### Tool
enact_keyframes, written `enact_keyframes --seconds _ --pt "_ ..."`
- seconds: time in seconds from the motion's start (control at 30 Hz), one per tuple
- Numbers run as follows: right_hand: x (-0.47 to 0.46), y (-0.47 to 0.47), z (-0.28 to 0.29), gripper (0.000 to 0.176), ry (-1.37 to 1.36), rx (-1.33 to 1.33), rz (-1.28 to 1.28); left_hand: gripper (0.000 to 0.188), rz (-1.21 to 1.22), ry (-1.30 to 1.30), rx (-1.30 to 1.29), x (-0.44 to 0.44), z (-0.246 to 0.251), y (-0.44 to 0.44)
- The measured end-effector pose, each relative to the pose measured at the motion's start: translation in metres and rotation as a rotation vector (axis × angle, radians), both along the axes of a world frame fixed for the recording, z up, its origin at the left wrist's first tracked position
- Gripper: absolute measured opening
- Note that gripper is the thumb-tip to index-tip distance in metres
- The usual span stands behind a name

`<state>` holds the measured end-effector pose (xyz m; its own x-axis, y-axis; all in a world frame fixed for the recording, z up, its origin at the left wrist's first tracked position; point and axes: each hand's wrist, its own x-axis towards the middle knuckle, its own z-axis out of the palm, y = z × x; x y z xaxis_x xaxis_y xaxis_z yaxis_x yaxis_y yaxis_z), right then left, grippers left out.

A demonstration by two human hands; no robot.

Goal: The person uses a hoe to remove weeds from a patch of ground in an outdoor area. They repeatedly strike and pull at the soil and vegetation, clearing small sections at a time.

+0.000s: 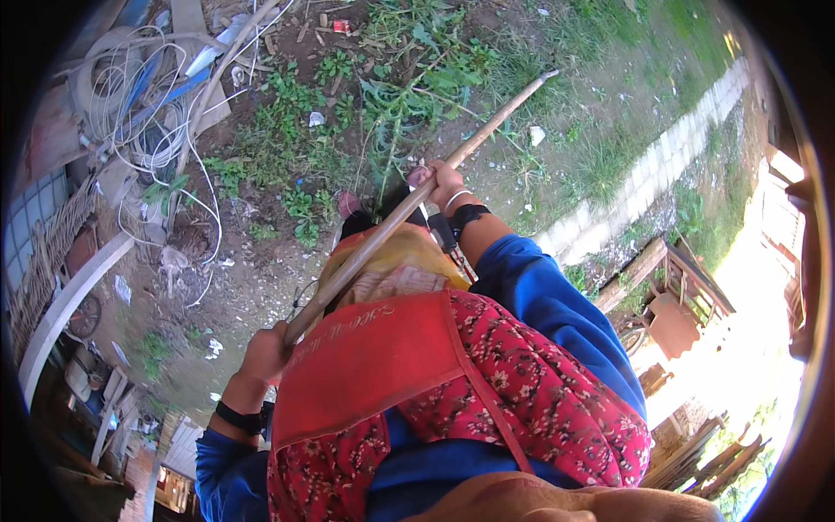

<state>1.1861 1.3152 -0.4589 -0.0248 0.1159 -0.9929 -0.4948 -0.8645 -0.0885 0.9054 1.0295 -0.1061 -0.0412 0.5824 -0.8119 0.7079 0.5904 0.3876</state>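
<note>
A long wooden pole (385, 231) slants across my front, from low left to upper right. My left hand (266, 355) grips its lower end near the red apron bib (365, 365); that end is hidden. Farther up, my right hand (443, 184) is closed round the pole. Beyond it, the narrow far tip reaches over grass and leafy weeds (391, 124). Dark straps circle both wrists, and a pale band circles the right one. My shoes (350, 203) show partly beneath the pole and clothing.
Tangled white cable (163, 140) lies among boards at upper left. A pale curved beam (72, 307) stands below it. A strip of pale bricks (642, 173) crosses the ground at right, with a wooden structure (691, 280) beyond. Scraps of litter lie about.
</note>
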Motion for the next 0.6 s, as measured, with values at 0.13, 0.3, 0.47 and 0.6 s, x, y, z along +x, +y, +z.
enact_keyframes --seconds 0.13,0.3,0.47,0.6 --pt "0.006 0.002 -0.006 0.008 0.024 0.009 -0.029 0.014 -0.087 0.114 0.028 -0.003 -0.028 -0.018" --pt "0.023 0.042 0.047 0.018 -0.155 0.137 -0.012 0.021 -0.133 0.092 0.063 -0.001 -0.079 -0.001" --pt "0.097 0.126 0.085 0.008 -0.361 0.527 -0.004 0.027 -0.179 -0.005 0.191 0.030 -0.127 0.067" --pt "0.175 0.223 0.110 0.009 -0.466 0.675 0.014 0.025 -0.096 -0.193 0.353 0.071 -0.155 0.122"
